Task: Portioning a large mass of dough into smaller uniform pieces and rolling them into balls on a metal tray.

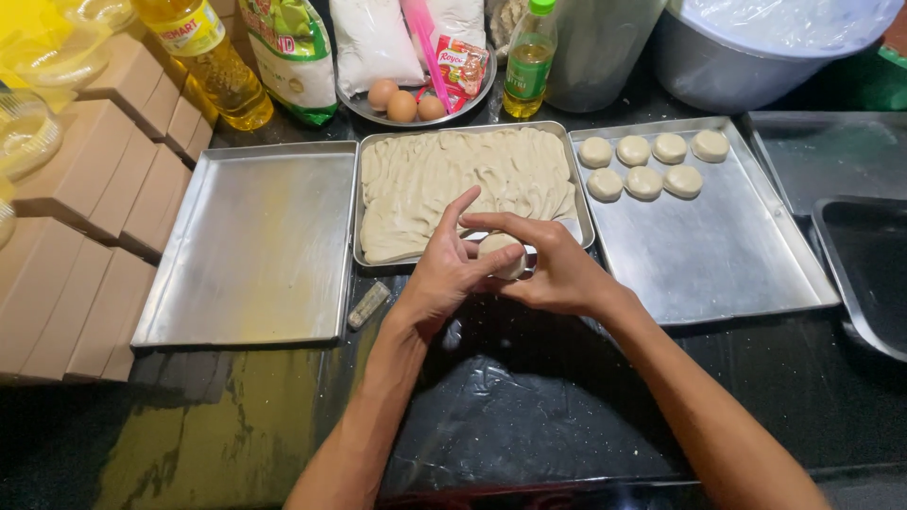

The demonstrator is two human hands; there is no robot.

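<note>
Cupping a pale dough piece (pixel 504 255) between them, both hands met just above the near edge of the middle tray (pixel 370 260). The left hand (pixel 444 269) curled under and beside the piece, its fingers partly closed against it; the right hand (pixel 553 264) arched over the top, fingertips pressing it. The piece looked roundish, so no long axis or heading could be told. Below the hands lay a dark plastic sheet (pixel 510 416) on the bench (pixel 803 378). Beyond them, the middle tray held a ridged spread of dough (pixel 453 175). Right of it, a tray (pixel 718 255) carried seven flattened rounds (pixel 644 165). Farther back sat eggs (pixel 402 104) and oil bottles (pixel 213 61).
</note>
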